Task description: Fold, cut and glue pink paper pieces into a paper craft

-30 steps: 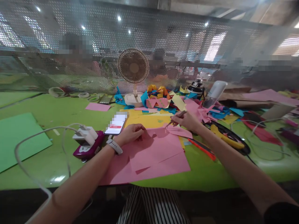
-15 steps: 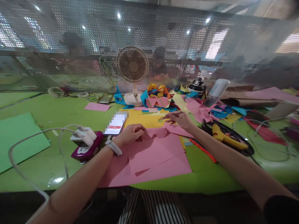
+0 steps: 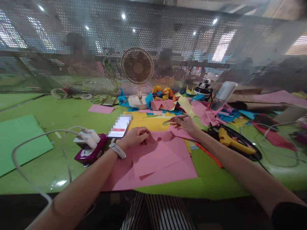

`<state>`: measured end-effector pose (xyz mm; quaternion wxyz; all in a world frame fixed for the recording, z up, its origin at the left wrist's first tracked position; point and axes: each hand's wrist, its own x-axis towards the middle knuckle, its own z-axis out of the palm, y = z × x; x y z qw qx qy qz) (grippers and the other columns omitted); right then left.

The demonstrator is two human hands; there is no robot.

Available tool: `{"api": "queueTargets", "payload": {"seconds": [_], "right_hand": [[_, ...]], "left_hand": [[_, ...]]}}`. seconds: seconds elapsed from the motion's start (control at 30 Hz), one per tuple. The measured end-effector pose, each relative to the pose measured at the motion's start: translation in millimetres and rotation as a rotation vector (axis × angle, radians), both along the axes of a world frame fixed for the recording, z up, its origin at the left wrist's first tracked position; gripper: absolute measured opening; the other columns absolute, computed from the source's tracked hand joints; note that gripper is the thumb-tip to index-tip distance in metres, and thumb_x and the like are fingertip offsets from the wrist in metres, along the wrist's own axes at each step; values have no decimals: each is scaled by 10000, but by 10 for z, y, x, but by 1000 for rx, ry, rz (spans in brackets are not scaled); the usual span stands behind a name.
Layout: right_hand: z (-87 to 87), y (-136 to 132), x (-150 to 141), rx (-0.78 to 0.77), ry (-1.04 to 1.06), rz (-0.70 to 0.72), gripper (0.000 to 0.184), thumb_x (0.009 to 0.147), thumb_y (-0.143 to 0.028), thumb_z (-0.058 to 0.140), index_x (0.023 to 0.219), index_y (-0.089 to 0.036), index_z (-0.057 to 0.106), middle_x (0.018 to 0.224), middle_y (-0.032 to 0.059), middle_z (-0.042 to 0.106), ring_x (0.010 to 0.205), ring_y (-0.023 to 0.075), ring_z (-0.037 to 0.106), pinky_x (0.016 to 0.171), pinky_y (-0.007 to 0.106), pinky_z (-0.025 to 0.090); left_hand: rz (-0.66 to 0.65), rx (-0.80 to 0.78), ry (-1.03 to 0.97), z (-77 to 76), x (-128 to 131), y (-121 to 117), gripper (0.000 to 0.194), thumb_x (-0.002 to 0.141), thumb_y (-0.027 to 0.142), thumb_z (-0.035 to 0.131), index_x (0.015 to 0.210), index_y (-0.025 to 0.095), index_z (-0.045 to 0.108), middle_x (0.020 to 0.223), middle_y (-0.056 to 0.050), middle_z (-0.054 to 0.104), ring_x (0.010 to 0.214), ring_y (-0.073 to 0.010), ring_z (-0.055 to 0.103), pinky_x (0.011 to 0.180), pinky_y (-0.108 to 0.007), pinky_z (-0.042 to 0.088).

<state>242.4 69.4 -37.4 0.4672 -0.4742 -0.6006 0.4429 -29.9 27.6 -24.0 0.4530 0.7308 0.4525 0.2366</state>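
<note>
A cut sheet of pink paper (image 3: 158,156), its far edge notched and partly raised, lies over a larger pink sheet (image 3: 179,175). At its far left corner, my left hand (image 3: 136,138) rests with curled fingers closed on the paper's edge; the fingertips are partly hidden. My right hand (image 3: 184,124) hovers over yellow paper (image 3: 153,123) beyond the cut sheet. Its fingers are closed around a thin, dark, pen-like stick, too small to make out well. Another pink piece (image 3: 181,133) lies below that hand.
A phone (image 3: 120,126) and a purple power adapter (image 3: 90,151) with a cable are on the left. Behind stand a fan (image 3: 137,67), paper scraps (image 3: 203,111) and pink paper glasses (image 3: 161,104). A yellow glue gun (image 3: 231,142) lies right, on a black tray.
Both hands stay almost where they were, and the papers keep their places. The view has shifted very slightly.
</note>
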Motion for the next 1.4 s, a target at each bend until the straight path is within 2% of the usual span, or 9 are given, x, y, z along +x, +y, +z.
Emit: {"api": "queueTargets", "payload": {"seconds": [0.47,0.67,0.77,0.87,1.03,1.17,1.23,1.4], "right_hand": [[53,-47,-56,31,57,-33,380,704,-501,640,833,-144,658,836,105,720,760,213,690,508,223,552],[275,-167,3,84,146,-39,317,736,-449,641,823,-145,643,793,88,725,719,188,693,529,208,552],[392,-325,-43,47,170,23,310,749,-433,636,797,-128,651,748,95,724,663,176,693,478,177,530],[433,-492,-141,-28,169,110,287,753,-416,637,820,-138,618,722,91,722,627,177,691,433,166,501],[410,-651,-264,-63,172,164,269,757,-385,641,895,-189,520,666,36,714,601,186,692,410,162,463],[406,-680,-290,-44,171,173,278,752,-392,642,865,-187,494,646,31,704,588,191,691,403,170,461],[408,-686,-298,-35,164,171,286,748,-400,643,856,-184,491,640,34,701,579,191,689,398,175,459],[406,-705,-311,-40,176,189,302,734,-411,657,828,-182,483,643,39,704,562,186,685,384,166,428]], "left_hand": [[7,19,21,12,4,-5,193,783,290,483,876,150,576,600,-14,629,515,-111,587,465,-183,423],[-21,3,6,22,-1,-2,205,803,336,473,832,154,564,594,-12,618,534,-123,591,483,-203,434],[-34,31,2,31,-6,-11,194,807,314,462,833,163,579,614,-5,618,555,-121,587,503,-202,428],[-49,63,-22,62,0,-32,174,807,282,456,829,170,587,644,1,620,578,-114,574,520,-197,417],[-63,168,-33,153,24,-75,172,807,241,454,814,173,611,827,-29,667,792,-150,589,691,-245,438],[-16,268,-19,205,45,-95,152,785,234,499,762,166,633,841,-39,657,929,-183,551,820,-295,404],[-25,198,-56,201,53,-95,134,788,238,507,783,166,620,845,-39,657,925,-179,556,816,-300,409],[-88,-160,-263,170,56,-107,140,841,288,485,904,169,520,836,-45,660,723,-130,609,677,-273,458]]}}
